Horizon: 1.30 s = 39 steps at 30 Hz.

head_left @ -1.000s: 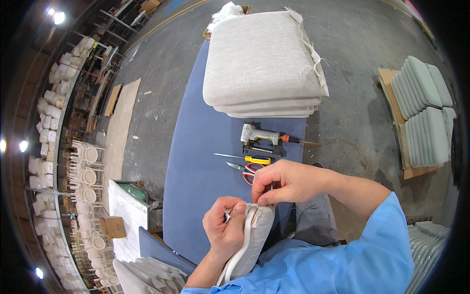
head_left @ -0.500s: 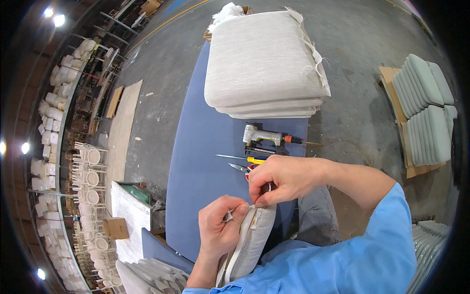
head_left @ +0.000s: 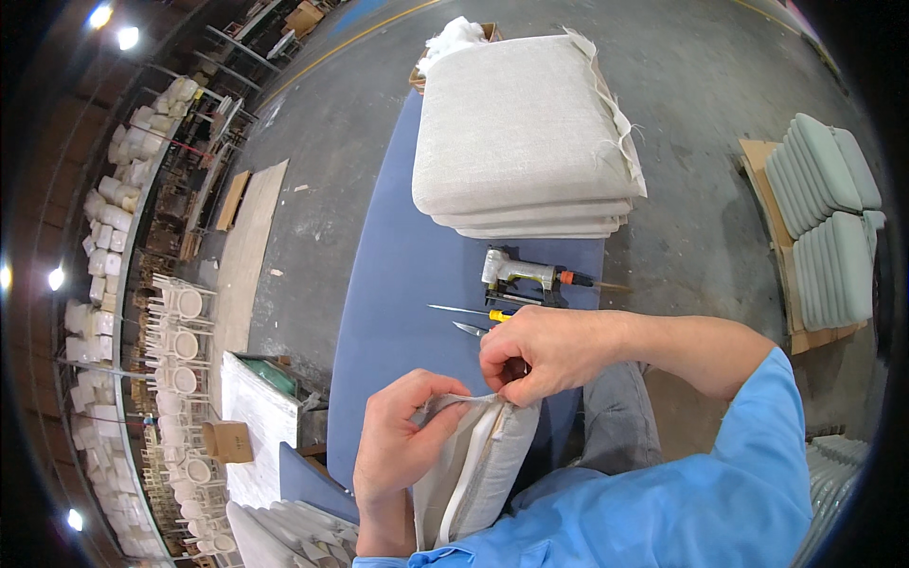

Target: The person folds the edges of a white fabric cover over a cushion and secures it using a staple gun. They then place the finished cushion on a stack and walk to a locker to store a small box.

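A light grey cushion (head_left: pixel 507 452) stands on edge against my body, with a white strip running along its side. My left hand (head_left: pixel 405 428) pinches the fabric cover (head_left: pixel 445 464) of this cushion between thumb and fingers, drawing it away from the side. At the top corner, the fingertips of my right hand (head_left: pixel 535 358) are pressed together on the edge of the same cover. Just beyond the right hand lie a screwdriver (head_left: pixel 499 315) with a yellow handle and a pair of scissors (head_left: pixel 468 329), whose handles my hand hides.
Farther along the blue table (head_left: pixel 379 303) are a staple gun (head_left: pixel 521 273) and stacked grey cushions (head_left: pixel 521 133). A box of white stuffing (head_left: pixel 454 40) is behind them. Greenish cushions (head_left: pixel 833 265) stand on cardboard at right. Chair frames (head_left: pixel 185 341) line the left side.
My left hand has moved left and spread the cover's edge away from the cushion, showing more of the fabric. My right hand stays at the corner. The whole view has shifted slightly.
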Available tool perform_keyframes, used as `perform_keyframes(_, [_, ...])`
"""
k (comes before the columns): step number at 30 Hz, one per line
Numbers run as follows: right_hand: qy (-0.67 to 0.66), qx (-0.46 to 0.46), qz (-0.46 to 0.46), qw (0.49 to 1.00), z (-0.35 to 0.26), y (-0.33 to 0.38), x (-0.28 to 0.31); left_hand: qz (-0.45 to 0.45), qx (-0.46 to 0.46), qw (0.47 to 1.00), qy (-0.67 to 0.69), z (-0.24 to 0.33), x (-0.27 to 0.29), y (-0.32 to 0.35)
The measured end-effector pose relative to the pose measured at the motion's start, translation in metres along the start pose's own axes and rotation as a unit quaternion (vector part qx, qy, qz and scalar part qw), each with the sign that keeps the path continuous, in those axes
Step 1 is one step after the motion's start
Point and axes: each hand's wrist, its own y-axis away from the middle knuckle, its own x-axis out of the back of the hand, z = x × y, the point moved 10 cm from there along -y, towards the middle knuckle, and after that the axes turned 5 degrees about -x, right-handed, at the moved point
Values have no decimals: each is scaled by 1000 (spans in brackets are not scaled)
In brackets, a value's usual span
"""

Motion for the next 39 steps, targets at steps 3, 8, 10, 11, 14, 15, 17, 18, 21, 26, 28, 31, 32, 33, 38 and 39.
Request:
perform_keyframes(3, [-8,-1,3,1000,1,-1,1,22,-36,999,13,7,2,2])
perform_keyframes(8, [-52,-20,-16,998,3,-2,-1,37,-90,995,8,20,3,5])
perform_keyframes(10, [-64,-15,-14,998,1,-5,0,33,-108,994,-7,20,5,5])
perform_keyframes(11, [-70,-13,-14,997,0,-6,-1,32,-116,993,-14,21,5,6])
perform_keyframes(14, [-48,9,-9,999,-7,-8,-3,37,-111,993,-18,24,8,9])
perform_keyframes(15, [-35,22,-2,999,-11,-8,-3,36,-113,993,-26,25,8,10])
perform_keyframes(17, [-7,46,14,999,-19,-6,-3,34,-118,992,-40,29,9,13])
perform_keyframes(18, [19,61,31,997,-23,-4,-4,36,-121,991,-51,32,10,15])
perform_keyframes(21, [77,94,77,990,-35,1,-6,46,-131,988,-71,38,13,22])
perform_keyframes(26, [108,137,151,973,-47,11,-12,50,-135,988,-55,39,17,27])
perform_keyframes(28, [112,155,185,964,-49,16,-14,38,-145,987,-59,38,17,30])
perform_keyframes(31, [130,189,239,944,-49,21,-20,11,-149,988,-44,42,25,35])
perform_keyframes(32, [138,201,259,935,-49,24,-21,0,-150,988,-35,47,27,37])
perform_keyframes(33, [133,206,270,931,-47,27,-22,35,-155,985,-62,55,31,38])
perform_keyframes(38, [129,220,295,921,-53,29,-26,69,-135,969,-194,66,25,36])
perform_keyframes(39, [134,224,300,918,-54,29,-27,65,-128,968,-204,62,24,36])
